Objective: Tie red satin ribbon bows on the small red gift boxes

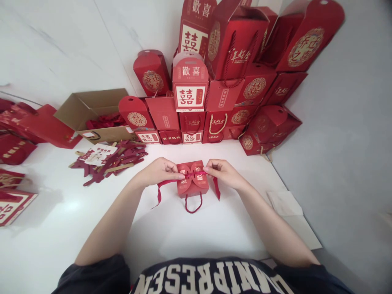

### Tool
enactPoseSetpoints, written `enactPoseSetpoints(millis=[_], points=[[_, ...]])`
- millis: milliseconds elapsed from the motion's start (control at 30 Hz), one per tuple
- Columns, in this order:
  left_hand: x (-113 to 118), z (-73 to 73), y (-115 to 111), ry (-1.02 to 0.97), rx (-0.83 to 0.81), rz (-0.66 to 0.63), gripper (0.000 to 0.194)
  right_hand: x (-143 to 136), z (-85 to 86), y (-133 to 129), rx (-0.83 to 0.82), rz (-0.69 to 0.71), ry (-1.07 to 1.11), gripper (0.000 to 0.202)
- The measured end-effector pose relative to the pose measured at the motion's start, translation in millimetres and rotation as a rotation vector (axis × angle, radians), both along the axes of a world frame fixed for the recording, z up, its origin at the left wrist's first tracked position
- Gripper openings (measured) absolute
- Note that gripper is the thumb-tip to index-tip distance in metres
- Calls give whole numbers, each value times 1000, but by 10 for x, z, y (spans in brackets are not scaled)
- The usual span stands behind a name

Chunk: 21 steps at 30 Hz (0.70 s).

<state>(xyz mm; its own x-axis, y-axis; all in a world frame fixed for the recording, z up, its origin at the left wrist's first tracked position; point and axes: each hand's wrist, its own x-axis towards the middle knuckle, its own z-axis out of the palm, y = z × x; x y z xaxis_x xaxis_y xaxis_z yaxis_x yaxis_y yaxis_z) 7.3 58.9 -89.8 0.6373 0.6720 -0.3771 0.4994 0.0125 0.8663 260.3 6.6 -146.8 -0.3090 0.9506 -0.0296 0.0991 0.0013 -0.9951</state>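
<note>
left hand and right hand pinch a red ribbon — the small red box lies between them.

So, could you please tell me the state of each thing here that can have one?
Gift box: closed, flaps meeting on top.
Cord handle: looped out toward the person.
Ribbon: across the top, tails loose; knot unclear.
Left hand: pinching the ribbon.
Right hand: pinching the ribbon.
Cardboard box: open.
Stacked red boxes: some flaps raised.
</note>
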Motion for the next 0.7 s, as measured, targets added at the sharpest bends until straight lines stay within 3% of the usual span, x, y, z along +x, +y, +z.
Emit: enactPoseSetpoints(millis=[167,300,500,700], points=[[-3,-27,24,-47,-6,-4,31,17,-3,1,-1,39,10,32],[22,-22,11,-57,7,-6,48,-13,-2,-8,7,46,5,31],[30,-44,6,-89,-30,-68,39,-49,-39,-25,10,34,-49,34],[33,-136,21,-175,-13,-48,38,-62,-53,-31,18,16,-77,35]])
